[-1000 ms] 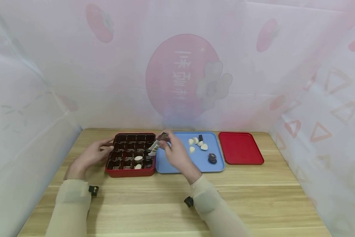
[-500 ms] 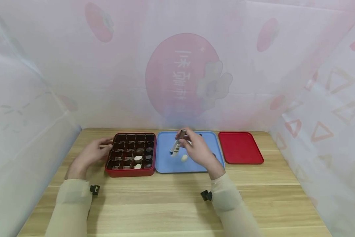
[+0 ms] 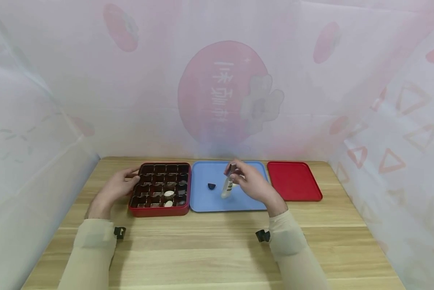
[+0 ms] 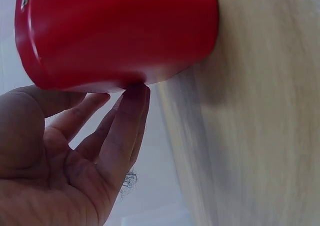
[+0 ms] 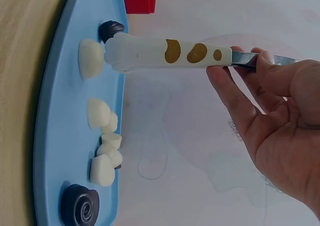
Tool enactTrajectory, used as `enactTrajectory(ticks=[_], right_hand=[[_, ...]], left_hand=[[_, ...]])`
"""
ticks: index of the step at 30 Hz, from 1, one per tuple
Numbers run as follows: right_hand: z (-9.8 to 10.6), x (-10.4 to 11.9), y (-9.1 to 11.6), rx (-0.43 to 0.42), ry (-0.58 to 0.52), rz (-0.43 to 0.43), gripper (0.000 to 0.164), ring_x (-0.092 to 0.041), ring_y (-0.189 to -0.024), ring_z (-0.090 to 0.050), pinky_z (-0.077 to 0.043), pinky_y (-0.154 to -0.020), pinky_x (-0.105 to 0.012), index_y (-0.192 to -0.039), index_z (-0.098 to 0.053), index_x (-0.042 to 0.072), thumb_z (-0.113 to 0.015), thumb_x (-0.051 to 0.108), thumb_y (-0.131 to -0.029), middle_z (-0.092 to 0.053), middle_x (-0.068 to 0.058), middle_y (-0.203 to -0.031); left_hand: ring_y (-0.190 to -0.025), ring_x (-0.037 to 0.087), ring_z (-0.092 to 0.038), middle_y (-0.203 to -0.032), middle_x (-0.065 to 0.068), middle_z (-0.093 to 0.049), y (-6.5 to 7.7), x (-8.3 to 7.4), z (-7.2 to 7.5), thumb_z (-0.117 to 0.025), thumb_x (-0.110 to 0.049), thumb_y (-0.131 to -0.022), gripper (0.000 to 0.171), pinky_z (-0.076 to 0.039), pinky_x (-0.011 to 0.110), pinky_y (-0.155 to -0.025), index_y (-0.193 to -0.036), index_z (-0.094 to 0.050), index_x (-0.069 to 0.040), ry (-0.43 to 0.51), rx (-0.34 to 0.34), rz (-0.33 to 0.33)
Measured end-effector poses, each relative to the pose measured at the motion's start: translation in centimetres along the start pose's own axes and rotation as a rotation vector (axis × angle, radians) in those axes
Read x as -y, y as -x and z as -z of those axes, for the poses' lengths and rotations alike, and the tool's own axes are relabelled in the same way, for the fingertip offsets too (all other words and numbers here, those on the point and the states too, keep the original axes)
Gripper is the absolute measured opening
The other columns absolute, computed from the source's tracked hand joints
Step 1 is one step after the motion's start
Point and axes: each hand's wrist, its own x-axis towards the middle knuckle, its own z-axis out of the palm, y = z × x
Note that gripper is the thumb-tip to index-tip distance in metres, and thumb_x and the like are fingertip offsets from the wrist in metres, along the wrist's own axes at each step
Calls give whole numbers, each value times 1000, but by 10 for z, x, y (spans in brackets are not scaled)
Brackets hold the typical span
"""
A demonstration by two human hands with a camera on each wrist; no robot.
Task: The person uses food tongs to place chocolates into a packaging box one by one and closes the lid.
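My right hand (image 3: 253, 181) holds a pair of food tongs (image 5: 150, 53) with white paw-shaped tips and brown spots, pinched near the metal end. Its tips are right at a white chocolate (image 5: 91, 58) on the blue tray (image 3: 202, 201). A dark chocolate (image 3: 211, 186) lies on the tray just left of the tongs. On the left, my left hand (image 3: 117, 187) rests against the side of a red box (image 3: 158, 212), its fingers (image 4: 122, 131) extended to the wall. Inside the box, a brown divided insert holds white chocolates (image 3: 169, 194) and dark ones in its right columns.
Several more white chocolates (image 5: 102, 171) and a dark swirled chocolate (image 5: 80, 206) lie on the tray, partly hidden by my right hand in the head view. A red lid-like tray (image 3: 294, 181) sits to the right. Printed cloth walls enclose the wooden table (image 3: 187, 249).
My right hand has moved right with the tongs, from over the red box to over the blue tray. The dark chocolate now shows on the tray's left part. The left hand stays at the box.
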Motion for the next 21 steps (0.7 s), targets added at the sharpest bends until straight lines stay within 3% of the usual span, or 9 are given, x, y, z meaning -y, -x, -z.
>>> enactTrajectory(ticks=[10,17,21], right_hand=[[-1,-8,-2,1,12,-15,17,-26,-128,-68,-64,-99,-38,-124,-61,17,-55,11,-109,-69,0,-124],[-3,-15,-4,18,33,-18,18,-22,-121,-70,-63,-99,-41,-123,-63,20,-56,10,-109,-72,-7,-122],[-8,-20,-6,25,66,-19,19,-19,-115,-69,-63,-97,-41,-121,-64,23,-57,10,-109,-72,-1,-117]], left_hand=[[-113,40,-73,-152,41,-46,-2,2,-2,-47,-23,-113,61,-65,46,-91,-167,-24,-5,32,15,18],[-116,44,-71,-152,42,-46,-2,3,-2,-44,-23,-114,60,-65,46,-90,-166,-24,-2,35,20,17],[-114,42,-72,-151,42,-46,-3,4,-1,-44,-23,-114,60,-66,45,-89,-166,-24,-1,35,23,14]])
